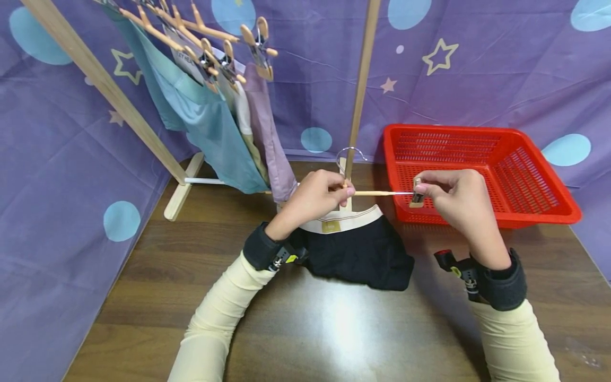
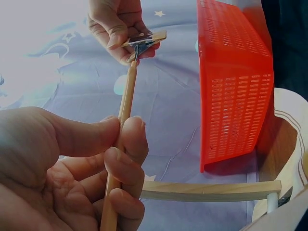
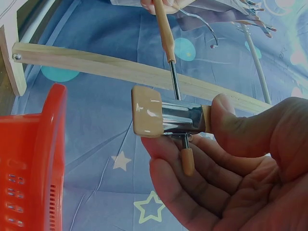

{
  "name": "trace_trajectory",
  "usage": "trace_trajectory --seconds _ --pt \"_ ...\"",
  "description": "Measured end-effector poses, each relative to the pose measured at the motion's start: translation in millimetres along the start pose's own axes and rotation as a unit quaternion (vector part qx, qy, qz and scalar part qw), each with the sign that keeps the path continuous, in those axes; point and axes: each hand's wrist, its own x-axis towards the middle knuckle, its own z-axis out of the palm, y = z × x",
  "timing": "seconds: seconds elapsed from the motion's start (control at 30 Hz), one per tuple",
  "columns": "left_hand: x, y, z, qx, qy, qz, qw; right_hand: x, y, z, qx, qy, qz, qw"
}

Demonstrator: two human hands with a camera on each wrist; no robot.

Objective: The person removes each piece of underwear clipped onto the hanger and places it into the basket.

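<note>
My left hand (image 1: 317,196) grips the wooden bar of a clip hanger (image 1: 374,193) near its middle, below the metal hook (image 1: 340,159). At the bar's right end, my right hand (image 1: 455,196) pinches a clip (image 3: 148,113), thumb on one side and fingers on the other. The right wrist view shows this clip on the metal rod, with no cloth in it. Below the hanger, a black garment (image 1: 358,260) with a white waistband (image 1: 363,218) lies on the table, apart from the clip. The hanger's left end is hidden behind my left hand in the head view.
Blue pants (image 1: 205,122) and a mauve garment (image 1: 267,127) hang from clip hangers on a wooden rack (image 1: 110,101) at the left. A red basket (image 1: 482,217) stands behind my right hand. Purple patterned cloth (image 1: 310,95) backs the wooden table (image 1: 286,329).
</note>
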Motion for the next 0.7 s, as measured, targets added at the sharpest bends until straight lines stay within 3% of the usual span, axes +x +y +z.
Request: trace_trajectory --seconds 0.47,0.7 --pt "-2.0 1.0 5.8 0.004 0.000 -0.005 1.0000 2 3 -7 0.002 -0.029 -0.005 1.000" --pt "0.3 9.3 -1.0 0.054 -0.040 0.011 0.9977 1 5 -11 0.005 -0.041 -0.007 0.999"
